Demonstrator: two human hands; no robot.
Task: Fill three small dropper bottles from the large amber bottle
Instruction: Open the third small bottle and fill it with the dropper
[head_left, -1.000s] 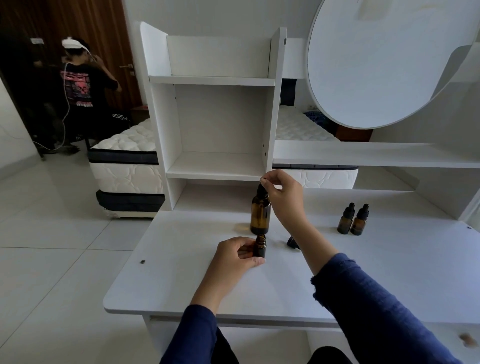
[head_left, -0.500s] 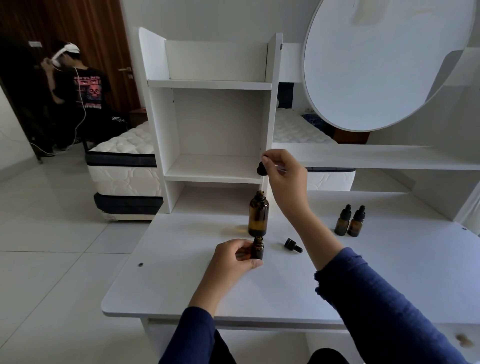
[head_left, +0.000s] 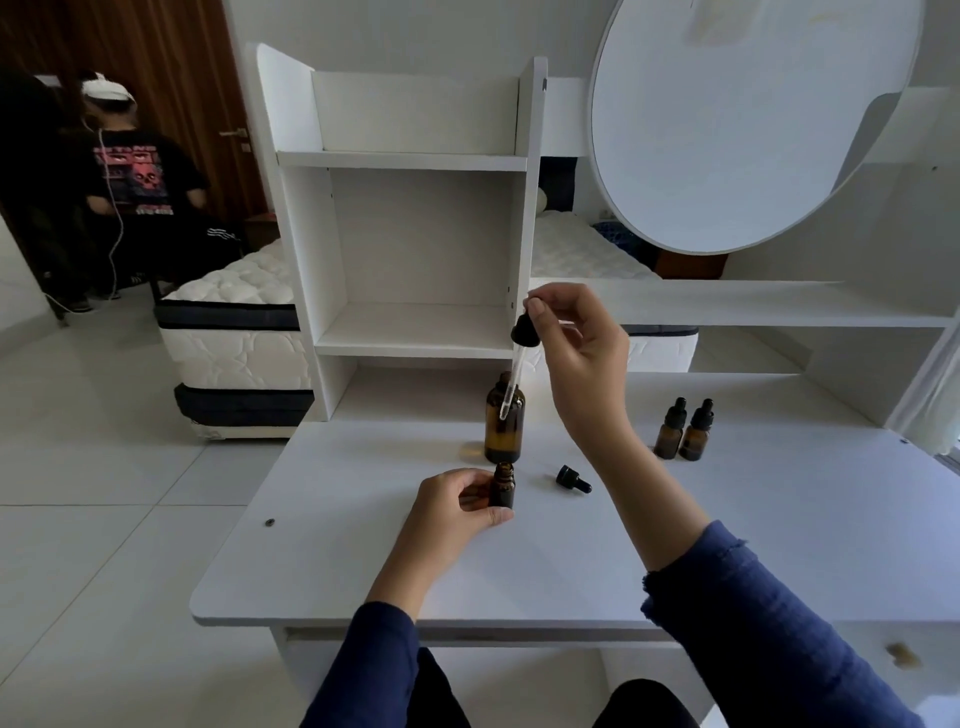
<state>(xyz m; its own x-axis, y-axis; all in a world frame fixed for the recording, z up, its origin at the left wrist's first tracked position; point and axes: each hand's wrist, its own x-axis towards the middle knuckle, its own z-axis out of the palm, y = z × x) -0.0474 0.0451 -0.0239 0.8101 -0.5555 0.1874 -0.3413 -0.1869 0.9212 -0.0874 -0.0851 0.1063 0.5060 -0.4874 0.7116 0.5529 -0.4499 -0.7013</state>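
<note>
The large amber bottle (head_left: 503, 426) stands open on the white desk (head_left: 363, 561). My right hand (head_left: 576, 353) pinches the black bulb of its dropper (head_left: 519, 353), lifted clear of the neck; the glass tube hangs in front of the bottle's shoulder. Just in front, my left hand (head_left: 457, 501) holds a small uncapped amber dropper bottle (head_left: 503, 487) upright on the desk. Its black dropper cap (head_left: 573, 478) lies on its side to the right. Two capped small bottles (head_left: 683, 431) stand together at the right.
A white shelf unit (head_left: 415, 208) rises behind the bottles, with a long shelf (head_left: 753, 306) and a round mirror panel (head_left: 753, 119) to the right. A bed and a seated person are beyond the desk at the left.
My right hand has pulled the dropper up out of the large bottle, and its tip now hangs outside the neck. My left hand keeps hold of the small bottle.
</note>
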